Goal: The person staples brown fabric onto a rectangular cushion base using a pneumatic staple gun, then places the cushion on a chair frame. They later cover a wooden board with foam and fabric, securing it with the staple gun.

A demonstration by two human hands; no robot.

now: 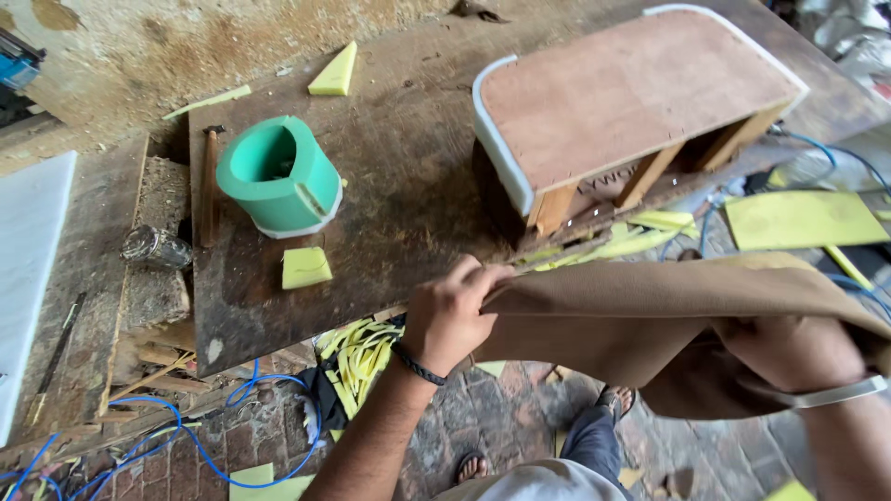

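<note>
1. Tan fabric (650,315), soft and matte, hangs in loose folds between both hands at the near edge of a workbench (408,176), above a brick floor (501,417).
2. The left hand (450,315) is closed in a pinch on the fabric's upper edge, fingers curled over it; a dark braided band circles the wrist.
3. The right hand (798,353) sits lower, partly wrapped by the fabric and gripping it from underneath; its fingers are hidden. A flat metal bangle rings that wrist.
4. The workbench top is dark, scarred, stained wood.
5. On its far right rests a plywood seat frame (631,93), a smooth reddish panel with rounded corners, edged in white foam, with pale wooden ribs showing beneath.
6. To the left stands a green foam cylinder (278,176), hollow, thick-walled, with a white base.
7. A small square of yellow foam (305,267) lies just in front of the cylinder, and a yellow foam wedge (335,72) lies farther back.
8. Thin yellow foam offcuts (362,353) are piled under the bench edge, near looping blue cable (232,408) on the floor.
</note>
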